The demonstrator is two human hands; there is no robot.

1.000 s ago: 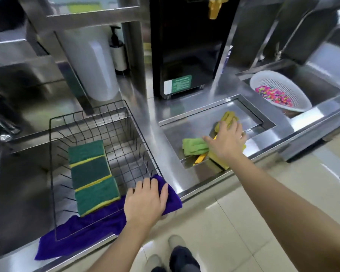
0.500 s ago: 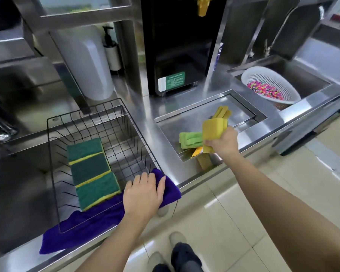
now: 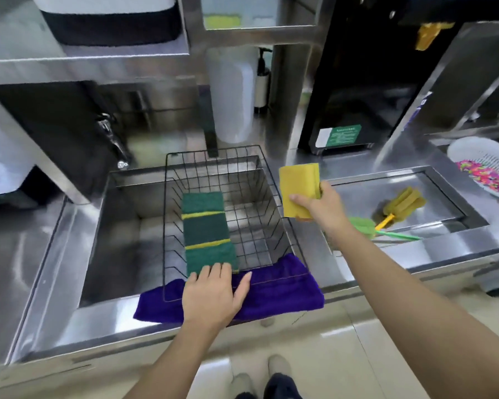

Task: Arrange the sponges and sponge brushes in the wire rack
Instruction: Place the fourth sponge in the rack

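A black wire rack (image 3: pixel 274 197) sits over a steel sink, its front on a purple cloth (image 3: pixel 285 286). Three green scouring sponges (image 3: pixel 206 228) lie in a row along the rack's left side. My left hand (image 3: pixel 213 295) rests flat on the rack's front edge and the cloth, fingers touching the nearest green sponge. My right hand (image 3: pixel 321 208) holds a stack of yellow sponges (image 3: pixel 298 188) upright just outside the rack's right rim. In the shallow steel tray (image 3: pixel 444 185) to the right lie a yellow sponge brush (image 3: pixel 402 204) and a green sponge brush (image 3: pixel 363 226), partly hidden by my right arm.
A white colander (image 3: pixel 478 156) with colourful bits stands at the far right. A black appliance (image 3: pixel 357 82) and a white container (image 3: pixel 232 96) with a pump bottle stand behind the rack. A tap (image 3: pixel 111 139) juts out at the back left. The rack's right half is bare wire.
My right hand lifted the yellow sponges out of the tray and carried them left to the rack's right rim. The view swung left. My left hand stayed on the rack's front edge.
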